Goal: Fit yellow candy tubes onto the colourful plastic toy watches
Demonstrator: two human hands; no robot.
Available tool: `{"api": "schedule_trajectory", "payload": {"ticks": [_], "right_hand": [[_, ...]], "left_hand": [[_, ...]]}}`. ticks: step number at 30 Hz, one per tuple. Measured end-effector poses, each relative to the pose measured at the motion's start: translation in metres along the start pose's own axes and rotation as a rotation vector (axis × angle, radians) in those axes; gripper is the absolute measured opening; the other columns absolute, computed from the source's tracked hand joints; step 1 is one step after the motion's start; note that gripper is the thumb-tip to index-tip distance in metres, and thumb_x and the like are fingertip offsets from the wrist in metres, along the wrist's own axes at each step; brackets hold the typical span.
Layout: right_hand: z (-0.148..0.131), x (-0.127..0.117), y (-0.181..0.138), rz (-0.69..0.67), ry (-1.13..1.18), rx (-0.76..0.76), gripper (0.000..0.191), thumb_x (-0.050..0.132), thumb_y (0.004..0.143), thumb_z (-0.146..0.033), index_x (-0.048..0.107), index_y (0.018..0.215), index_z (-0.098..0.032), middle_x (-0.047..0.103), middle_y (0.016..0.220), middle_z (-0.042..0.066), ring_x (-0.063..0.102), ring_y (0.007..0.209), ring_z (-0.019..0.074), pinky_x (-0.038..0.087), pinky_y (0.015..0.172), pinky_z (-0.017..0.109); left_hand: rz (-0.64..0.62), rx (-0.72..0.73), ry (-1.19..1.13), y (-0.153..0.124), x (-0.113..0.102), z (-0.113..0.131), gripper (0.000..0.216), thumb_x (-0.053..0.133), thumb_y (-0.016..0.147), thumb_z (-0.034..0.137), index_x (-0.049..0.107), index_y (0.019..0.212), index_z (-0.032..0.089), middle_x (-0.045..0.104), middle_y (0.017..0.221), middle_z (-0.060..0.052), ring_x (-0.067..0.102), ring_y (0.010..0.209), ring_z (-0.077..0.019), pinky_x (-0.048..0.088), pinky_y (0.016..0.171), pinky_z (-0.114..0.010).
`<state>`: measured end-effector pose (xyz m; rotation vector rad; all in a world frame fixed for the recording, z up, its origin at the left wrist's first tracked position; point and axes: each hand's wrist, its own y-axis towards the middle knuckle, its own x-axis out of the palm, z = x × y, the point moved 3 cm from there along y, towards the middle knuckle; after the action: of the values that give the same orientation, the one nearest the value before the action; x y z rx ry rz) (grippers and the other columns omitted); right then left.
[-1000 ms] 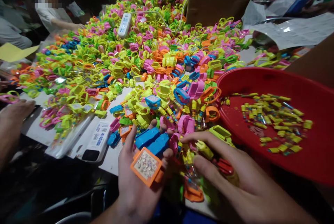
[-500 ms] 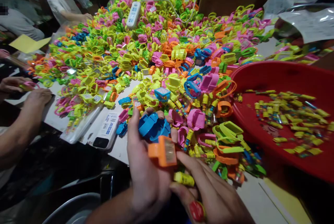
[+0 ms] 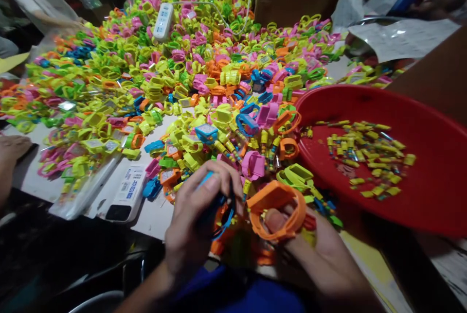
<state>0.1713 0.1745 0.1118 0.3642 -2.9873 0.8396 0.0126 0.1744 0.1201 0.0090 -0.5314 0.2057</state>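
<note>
My left hand [image 3: 195, 213] is curled closed around a blue plastic toy watch [image 3: 226, 220], much of it hidden behind my fingers. To the right, my right hand [image 3: 314, 259] grips an orange toy watch [image 3: 272, 199], its band forming a loop with a fingertip showing through it. A red piece [image 3: 310, 221] and a bit of yellow show at that palm, partly covered, probably small wrapped tubes. Just beyond my hands lie a pink toy watch [image 3: 253, 165] and a yellow-green one [image 3: 295, 175]. Small yellow-capped tubes with coloured beads [image 3: 264, 143] lie among them.
A red basin [image 3: 430, 211] holding small yellow-capped tubes stands at right. Colourful toy watches [image 3: 146, 65] are heaped across the table, with a white power strip [image 3: 163, 22] on top. A white box [image 3: 127, 189] lies left. Another person's hand [image 3: 12, 150] is at the left edge.
My hands have moved apart. The orange toy watch, earlier over my left palm, is now in my right hand. My left hand has closed and turned around the blue one. The view has swung right.
</note>
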Motion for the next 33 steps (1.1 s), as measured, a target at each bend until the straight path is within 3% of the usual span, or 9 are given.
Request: {"api": "schedule_trajectory", "payload": {"ticks": [2,5,9,11,15,18,21,25,33], "right_hand": [[-0.008,-0.007,0.004,-0.102,-0.051,0.011,0.054,0.08,0.089,-0.06,0.076,0.129,-0.023,0.077,0.135,0.011,0.071,0.126,0.0332,0.058,0.107,0.038],[-0.016,-0.016,0.012,-0.255,-0.318,-0.145,0.033,0.071,0.096,-0.046,0.082,0.116,-0.023,0.081,0.122,0.01,0.075,0.114,0.0341,0.06,0.098,0.041],[-0.014,-0.026,0.017,-0.11,-0.906,-0.483,0.045,0.055,0.094,-0.031,0.079,0.131,-0.02,0.083,0.11,0.017,0.076,0.102,0.0418,0.058,0.087,0.052],[-0.017,-0.028,0.016,-0.087,-0.974,-0.56,0.051,0.05,0.095,-0.028,0.075,0.139,-0.019,0.082,0.113,0.019,0.076,0.102,0.0425,0.056,0.086,0.055],[-0.031,-0.03,0.014,-0.243,-0.518,-0.403,0.036,0.058,0.108,-0.046,0.083,0.125,-0.027,0.08,0.113,0.01,0.072,0.113,0.0295,0.054,0.097,0.041],[-0.026,-0.032,0.011,-0.338,-0.027,-0.053,0.047,0.076,0.098,-0.065,0.084,0.127,-0.029,0.067,0.085,0.001,0.061,0.068,0.0121,0.05,0.066,0.024],[-0.014,-0.027,0.008,-0.45,0.287,0.149,0.062,0.09,0.085,-0.065,0.081,0.132,-0.026,0.059,0.076,-0.004,0.033,0.049,0.0014,0.025,0.048,0.018],[-0.011,-0.021,0.007,-0.551,0.354,0.125,0.064,0.091,0.089,-0.056,0.072,0.137,-0.018,0.063,0.074,-0.004,0.038,0.056,0.003,0.023,0.05,0.017],[-0.022,-0.02,0.004,-0.638,0.285,0.08,0.053,0.085,0.093,-0.06,0.068,0.116,-0.015,0.061,0.071,-0.005,0.038,0.058,0.0052,0.024,0.053,0.02]], "left_hand": [[-0.134,-0.011,0.283,-0.001,-0.007,0.004,0.017,0.074,0.099,0.04,0.079,0.098,0.024,0.073,0.095,-0.002,0.069,0.087,-0.0158,0.055,0.077,-0.019],[-0.345,-0.053,0.603,-0.001,-0.01,0.007,0.038,0.075,0.098,0.057,0.073,0.132,0.04,0.076,0.13,0.003,0.07,0.124,-0.0213,0.053,0.102,-0.024],[-0.504,0.003,0.91,0.004,-0.005,0.012,0.038,0.081,0.095,0.051,0.071,0.129,0.037,0.079,0.126,0.006,0.074,0.117,-0.0185,0.053,0.101,-0.022],[-0.511,0.112,1.003,0.006,-0.004,0.016,0.035,0.083,0.095,0.038,0.07,0.127,0.034,0.08,0.123,0.006,0.076,0.112,-0.0161,0.055,0.097,-0.019],[-0.385,0.283,0.858,0.005,-0.018,0.017,0.034,0.08,0.098,0.033,0.071,0.13,0.04,0.081,0.12,0.007,0.077,0.107,-0.0138,0.057,0.096,-0.017],[-0.269,0.303,0.594,0.001,-0.035,0.01,0.028,0.075,0.099,0.045,0.075,0.126,0.036,0.08,0.12,-0.001,0.077,0.112,-0.0239,0.062,0.099,-0.031],[-0.281,0.35,0.438,-0.002,-0.042,0.0,0.031,0.075,0.099,0.044,0.073,0.127,0.032,0.08,0.121,-0.007,0.076,0.115,-0.0317,0.065,0.095,-0.043],[-0.347,0.411,0.447,-0.005,-0.039,-0.006,0.034,0.076,0.098,0.035,0.071,0.132,0.032,0.08,0.124,-0.009,0.076,0.115,-0.0327,0.066,0.093,-0.045],[-0.468,0.479,0.517,-0.006,-0.039,-0.001,0.037,0.075,0.1,0.037,0.071,0.136,0.031,0.08,0.123,-0.009,0.075,0.116,-0.0325,0.065,0.093,-0.046]]}}
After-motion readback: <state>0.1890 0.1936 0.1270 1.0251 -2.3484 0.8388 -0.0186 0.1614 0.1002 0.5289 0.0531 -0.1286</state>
